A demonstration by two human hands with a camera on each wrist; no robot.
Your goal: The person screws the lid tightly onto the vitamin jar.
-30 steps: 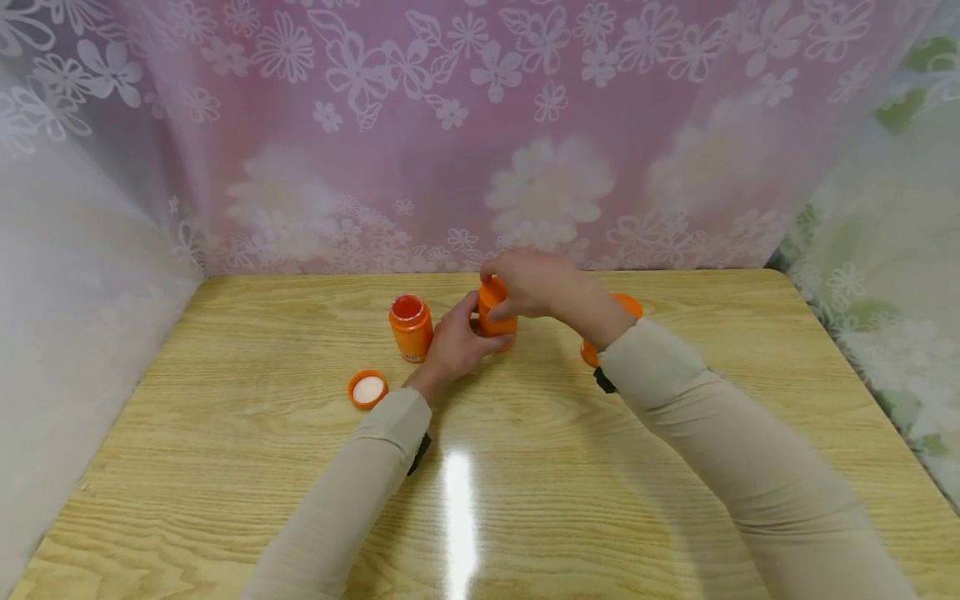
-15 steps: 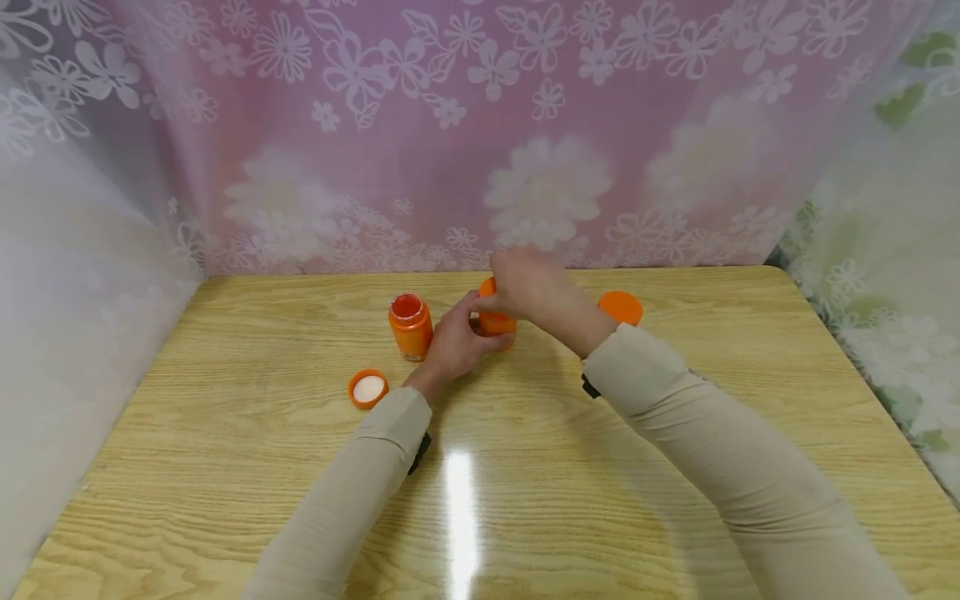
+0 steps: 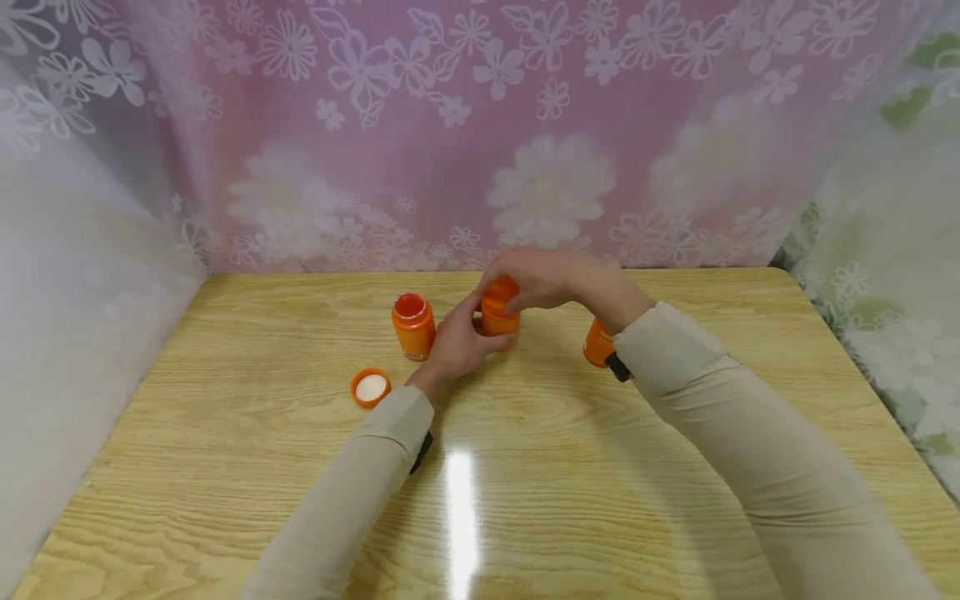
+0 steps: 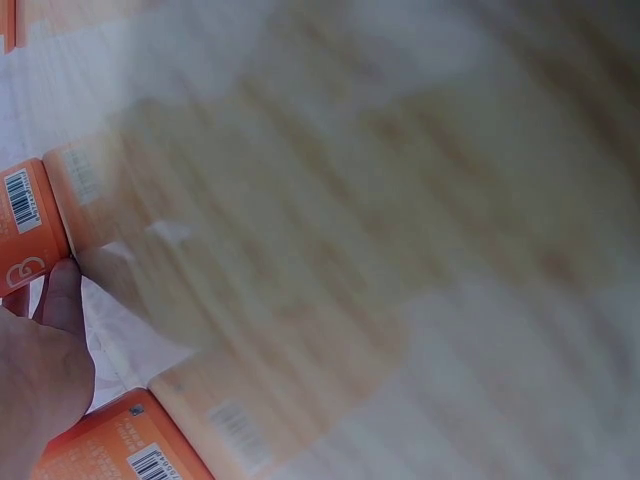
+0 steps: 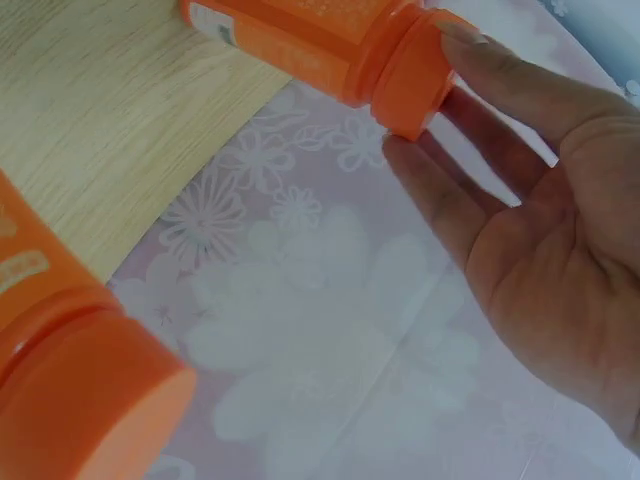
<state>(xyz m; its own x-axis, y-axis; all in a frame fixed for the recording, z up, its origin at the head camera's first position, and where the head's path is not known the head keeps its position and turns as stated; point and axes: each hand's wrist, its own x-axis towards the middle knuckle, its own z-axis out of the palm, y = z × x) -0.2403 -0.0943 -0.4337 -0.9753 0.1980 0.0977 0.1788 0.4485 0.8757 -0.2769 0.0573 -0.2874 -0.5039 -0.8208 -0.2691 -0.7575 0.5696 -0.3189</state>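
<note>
The orange cylindrical plastic bottle point(image 3: 500, 329) is standing upright on the wood-grain surface point(image 3: 562, 500), probably handling as light, stiff and slightly slippery. The fingers of the left hand point(image 3: 459, 343) are gripping its lower body, the preferred steadying hold; the fingers of the right hand point(image 3: 543, 277), partly spread, are pinching its round orange cap point(image 5: 418, 78).
</note>
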